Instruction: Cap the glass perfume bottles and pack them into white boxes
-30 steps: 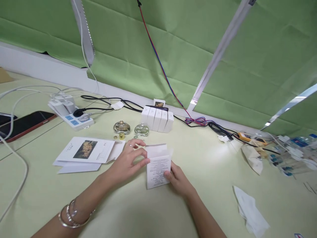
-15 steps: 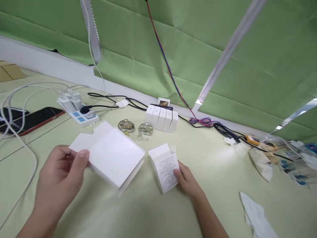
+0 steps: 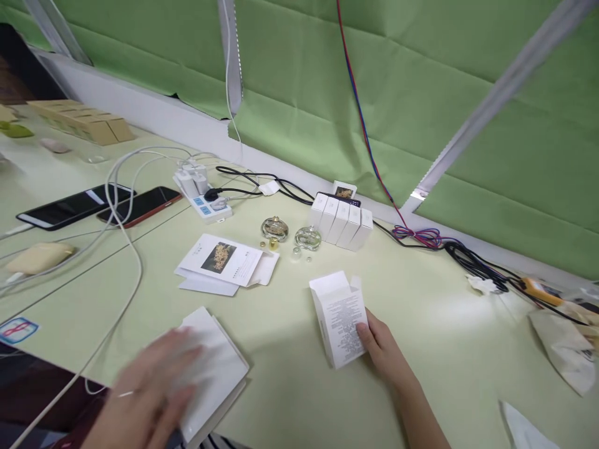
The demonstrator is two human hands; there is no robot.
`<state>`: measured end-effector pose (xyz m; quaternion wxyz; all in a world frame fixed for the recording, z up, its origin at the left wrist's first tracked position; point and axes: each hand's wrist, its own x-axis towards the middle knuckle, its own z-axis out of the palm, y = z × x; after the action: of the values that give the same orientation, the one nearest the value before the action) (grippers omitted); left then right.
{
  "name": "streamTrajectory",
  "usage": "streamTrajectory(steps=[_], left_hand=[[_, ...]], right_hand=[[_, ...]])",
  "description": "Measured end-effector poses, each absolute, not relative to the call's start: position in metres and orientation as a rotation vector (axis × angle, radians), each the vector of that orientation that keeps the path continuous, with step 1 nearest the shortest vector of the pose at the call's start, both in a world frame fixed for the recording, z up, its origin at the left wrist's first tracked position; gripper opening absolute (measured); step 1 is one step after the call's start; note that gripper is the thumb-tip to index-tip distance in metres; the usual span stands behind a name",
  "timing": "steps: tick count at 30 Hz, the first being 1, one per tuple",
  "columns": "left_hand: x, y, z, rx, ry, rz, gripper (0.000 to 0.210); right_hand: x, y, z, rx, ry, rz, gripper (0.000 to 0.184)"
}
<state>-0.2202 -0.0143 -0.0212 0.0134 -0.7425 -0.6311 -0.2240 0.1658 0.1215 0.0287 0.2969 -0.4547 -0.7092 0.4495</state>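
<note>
My left hand [image 3: 154,386] is blurred, its fingers stretched out over a flat white carton [image 3: 215,368] near the table's front edge. The hand hides the carton's left part. In my right hand [image 3: 381,343] is a small white box [image 3: 344,324] with printed text on its front; its top flaps stand up. Farther left lies a flattened carton with a flower picture [image 3: 219,257], with white card under it. Two glass perfume bottles, one amber-tinted [image 3: 274,229] and one clear [image 3: 307,238], lie behind, with small caps [image 3: 273,245] in front of them.
Several closed white boxes [image 3: 341,221] stand in a row near the wall. A power strip [image 3: 206,206] with plugs, two phones [image 3: 145,206] and looping white cables [image 3: 135,249] occupy the left. Coiled black cable [image 3: 472,259] and a cloth pouch [image 3: 564,352] lie right.
My left hand has brought the white carton down and toward the front edge, and its fingers have spread. The view has turned left, revealing the flower-picture carton. My right hand still holds its box.
</note>
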Motion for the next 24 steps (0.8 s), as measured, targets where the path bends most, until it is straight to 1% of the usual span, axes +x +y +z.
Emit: streamTrajectory(steps=[1, 3, 6, 8, 13, 16, 18, 24], left_hand=[[-0.210, -0.010, -0.015, -2.397, -1.861, -0.598, 0.075], [-0.193, 0.001, -0.007, -2.432, -1.708, -0.462, 0.070], [-0.185, 0.013, -0.006, -2.315, -1.648, -0.387, 0.073], [-0.189, 0.015, -0.007, -2.206, -1.696, -0.369, 0.074], [-0.205, 0.013, -0.009, -1.998, -2.012, -0.235, 0.070], [-0.216, 0.020, -0.009, -1.906, -2.133, -0.169, 0.079], [-0.224, 0.025, -0.008, -1.942, -2.133, -0.150, 0.083], [-0.238, 0.028, 0.001, -2.114, -2.049, -0.104, 0.068]], right_hand=[[0.166, 0.121, 0.028, -1.216, -1.883, 1.199, 0.046], [0.167, 0.121, 0.027, -1.229, -1.879, 1.210, 0.047], [0.168, 0.120, 0.025, -1.247, -1.875, 1.227, 0.048], [0.168, 0.120, 0.025, -1.253, -1.873, 1.241, 0.048], [0.168, 0.119, 0.025, -1.253, -1.866, 1.282, 0.048], [0.168, 0.118, 0.025, -1.245, -1.861, 1.302, 0.048], [0.167, 0.118, 0.026, -1.239, -1.859, 1.318, 0.048], [0.166, 0.118, 0.028, -1.215, -1.831, 1.349, 0.047]])
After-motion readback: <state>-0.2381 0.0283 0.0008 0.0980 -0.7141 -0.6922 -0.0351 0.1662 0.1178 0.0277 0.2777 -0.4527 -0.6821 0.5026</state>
